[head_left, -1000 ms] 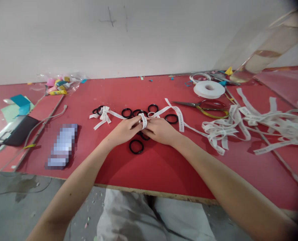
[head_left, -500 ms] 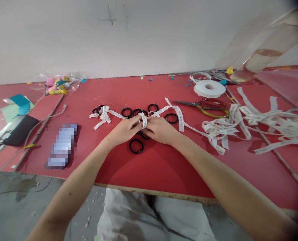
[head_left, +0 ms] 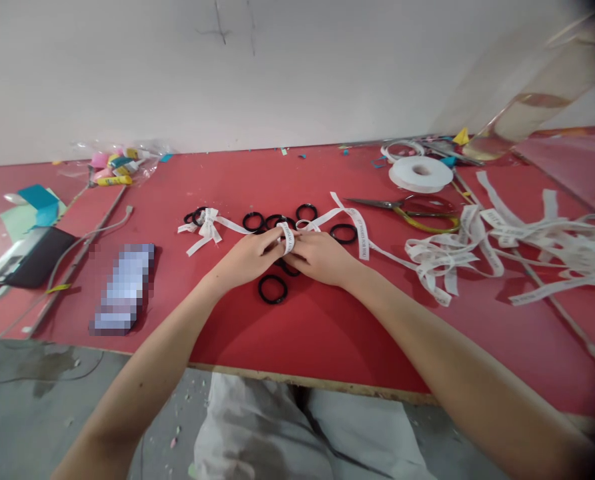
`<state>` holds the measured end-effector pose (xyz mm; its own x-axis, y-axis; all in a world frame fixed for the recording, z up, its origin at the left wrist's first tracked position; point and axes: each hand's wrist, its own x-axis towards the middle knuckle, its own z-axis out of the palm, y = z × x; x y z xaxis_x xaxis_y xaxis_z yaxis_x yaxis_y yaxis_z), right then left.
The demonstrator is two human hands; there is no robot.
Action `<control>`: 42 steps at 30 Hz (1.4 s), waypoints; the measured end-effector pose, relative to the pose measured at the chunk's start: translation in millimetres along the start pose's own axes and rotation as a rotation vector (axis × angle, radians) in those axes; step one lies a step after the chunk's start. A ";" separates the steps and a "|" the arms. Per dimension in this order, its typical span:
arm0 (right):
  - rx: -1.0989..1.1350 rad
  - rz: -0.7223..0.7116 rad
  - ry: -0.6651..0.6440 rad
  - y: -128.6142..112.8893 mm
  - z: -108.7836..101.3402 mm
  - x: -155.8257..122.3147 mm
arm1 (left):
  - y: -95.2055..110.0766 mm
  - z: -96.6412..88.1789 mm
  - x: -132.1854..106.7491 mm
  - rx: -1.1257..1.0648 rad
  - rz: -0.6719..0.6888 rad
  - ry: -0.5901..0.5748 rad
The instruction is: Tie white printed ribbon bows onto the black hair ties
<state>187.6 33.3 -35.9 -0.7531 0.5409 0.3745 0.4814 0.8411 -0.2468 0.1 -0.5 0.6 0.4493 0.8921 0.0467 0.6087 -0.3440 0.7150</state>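
Observation:
My left hand (head_left: 250, 259) and my right hand (head_left: 324, 257) meet over the middle of the red table, fingers closed together. Between them a white printed ribbon (head_left: 287, 238) stands in a loop around the left fingertips; both hands grip it. The exact pinch of the right fingers is partly hidden. Several black hair ties lie about the hands: one in front (head_left: 273, 289), one to the right (head_left: 344, 233), one behind (head_left: 306, 212). Left of my hands, a white ribbon bow (head_left: 208, 227) sits on black hair ties (head_left: 195, 217).
Scissors (head_left: 408, 212) lie right of my hands, below a white ribbon roll (head_left: 421, 175). A tangle of ribbon (head_left: 440, 257) spreads at right. At left are a phone (head_left: 124, 288), a cable (head_left: 92, 230) and a plastic bag of small items (head_left: 118, 163). A bottle (head_left: 522, 117) leans back right.
The view has tilted very slightly. Both hands stay nearly in place with the ribbon loop, which has shifted only a little.

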 end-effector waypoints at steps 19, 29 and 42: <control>-0.009 0.001 0.000 -0.8 -0.1 0.3 | -0.4 0.1 -0.8 0.009 0.003 -0.004; -0.005 -0.012 0.017 0.4 1.6 0.2 | -2.2 0.3 0.1 0.026 0.010 -0.002; 0.007 -0.004 0.010 0.2 1.8 0.4 | -1.4 0.1 -0.1 0.024 0.002 -0.006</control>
<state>186.6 33.7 -37.4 -0.7504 0.5378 0.3842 0.4755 0.8430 -0.2513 -0.8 -0.2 -0.4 0.4545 0.8897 0.0443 0.6232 -0.3531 0.6978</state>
